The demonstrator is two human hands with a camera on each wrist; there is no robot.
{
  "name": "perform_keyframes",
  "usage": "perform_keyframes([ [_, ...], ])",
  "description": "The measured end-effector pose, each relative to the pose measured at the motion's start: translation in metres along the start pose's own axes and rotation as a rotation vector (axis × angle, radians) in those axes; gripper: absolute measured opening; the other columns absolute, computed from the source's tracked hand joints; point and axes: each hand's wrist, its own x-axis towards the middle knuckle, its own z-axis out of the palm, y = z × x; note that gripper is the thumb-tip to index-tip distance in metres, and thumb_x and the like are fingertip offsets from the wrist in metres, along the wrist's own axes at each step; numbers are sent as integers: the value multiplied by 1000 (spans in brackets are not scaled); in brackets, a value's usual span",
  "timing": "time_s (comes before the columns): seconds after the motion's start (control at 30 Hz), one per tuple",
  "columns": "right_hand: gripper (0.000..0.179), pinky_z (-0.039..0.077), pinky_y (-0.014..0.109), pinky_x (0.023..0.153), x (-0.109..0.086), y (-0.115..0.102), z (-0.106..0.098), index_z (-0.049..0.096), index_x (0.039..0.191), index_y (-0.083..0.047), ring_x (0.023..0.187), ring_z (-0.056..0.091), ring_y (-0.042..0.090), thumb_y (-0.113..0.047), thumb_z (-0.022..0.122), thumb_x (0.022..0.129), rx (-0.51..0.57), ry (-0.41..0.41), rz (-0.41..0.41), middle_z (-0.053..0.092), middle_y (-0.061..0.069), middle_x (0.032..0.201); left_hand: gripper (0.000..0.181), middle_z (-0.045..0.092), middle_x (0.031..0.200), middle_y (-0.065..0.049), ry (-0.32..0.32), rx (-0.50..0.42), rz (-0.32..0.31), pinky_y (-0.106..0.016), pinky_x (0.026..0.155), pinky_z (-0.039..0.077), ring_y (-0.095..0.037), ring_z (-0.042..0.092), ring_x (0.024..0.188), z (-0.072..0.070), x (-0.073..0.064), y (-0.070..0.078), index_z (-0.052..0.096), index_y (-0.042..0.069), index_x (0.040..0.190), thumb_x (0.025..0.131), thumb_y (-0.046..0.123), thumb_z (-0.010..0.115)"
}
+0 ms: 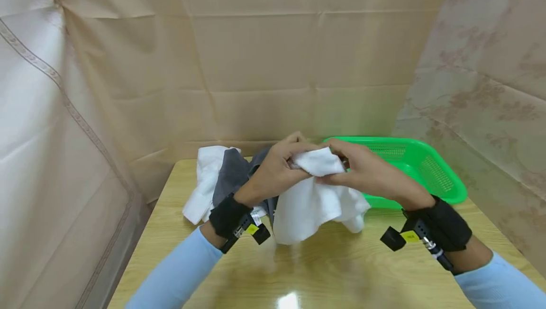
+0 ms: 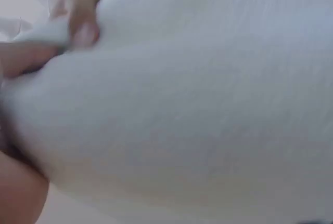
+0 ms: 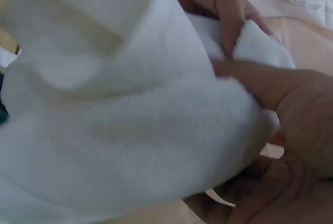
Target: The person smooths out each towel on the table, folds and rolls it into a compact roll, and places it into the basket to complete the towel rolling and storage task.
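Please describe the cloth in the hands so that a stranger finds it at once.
On the yellowish table, a green basket is at the right, and white and grey cloths lie at the left. Between them, the left hand and right hand grip a white cloth that hangs down. Unlike the neighbouring cloths, this one is held in both hands.
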Motion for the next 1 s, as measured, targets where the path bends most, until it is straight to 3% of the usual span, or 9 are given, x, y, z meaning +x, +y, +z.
perform_keyframes([
  [0.07,34,49,33,74,-1,4,0,61,104,-21,87,59,17,-39,84,87,-5,11,-8,62,-1,98,32,53,96,-1,-27,24,-9,-29,72,46,-17,50,83,-6,-2,3,75,6,123,91,4,78],
  [0.2,42,46,31,69,-6,9,-1,61,94,-19,82,53,16,-46,89,79,-144,73,-63,56,-1,92,22,47,82,0,-41,39,-54,-28,65,38,-17,43,72,-22,-13,6,78,10,113,91,8,79],
  [0.27,46,46,30,66,-8,10,2,59,94,-17,79,53,15,-49,89,78,-194,86,-84,56,-2,89,14,51,89,0,-57,32,-56,-29,70,41,-16,49,80,-27,-17,6,76,8,110,95,7,74],
  [0.4,51,45,28,56,-14,15,10,47,91,-16,66,53,13,-48,86,82,-143,94,-35,51,-3,76,10,55,112,-5,-104,-76,-88,-33,86,47,-20,54,104,-28,-19,7,60,5,114,106,8,55],
  [0.5,46,39,26,57,-19,24,12,43,85,-16,63,45,11,-37,83,87,-87,146,-35,40,-4,71,9,56,108,-7,-48,-161,-157,-32,82,47,-22,56,98,-26,-18,9,53,7,115,110,12,47],
  [0.63,35,33,27,59,-29,44,5,47,82,-17,64,37,9,-11,81,90,-97,216,-111,33,-8,70,12,60,98,-2,-33,-34,-242,-30,73,47,-18,57,86,-33,-26,6,63,14,108,108,25,57],
  [0.8,35,30,27,59,-52,68,-20,61,90,-26,63,32,3,-3,86,81,-329,237,-169,34,-13,70,21,60,79,12,-287,296,-312,-28,64,44,-9,53,69,-62,-55,-7,69,26,92,90,45,79],
  [0.9,30,32,28,59,-70,74,-41,65,91,-27,67,34,5,-8,86,81,-356,168,-72,39,-11,72,23,59,73,14,-374,353,-369,-27,61,44,-7,53,64,-86,-76,-13,68,25,83,88,43,81],
  [1.0,16,43,26,61,-91,77,-67,69,98,-21,75,51,6,-16,81,89,-231,-21,117,58,-8,84,20,59,69,13,-379,349,-441,-26,61,43,-7,50,63,-113,-95,-11,70,25,80,90,38,80],
])
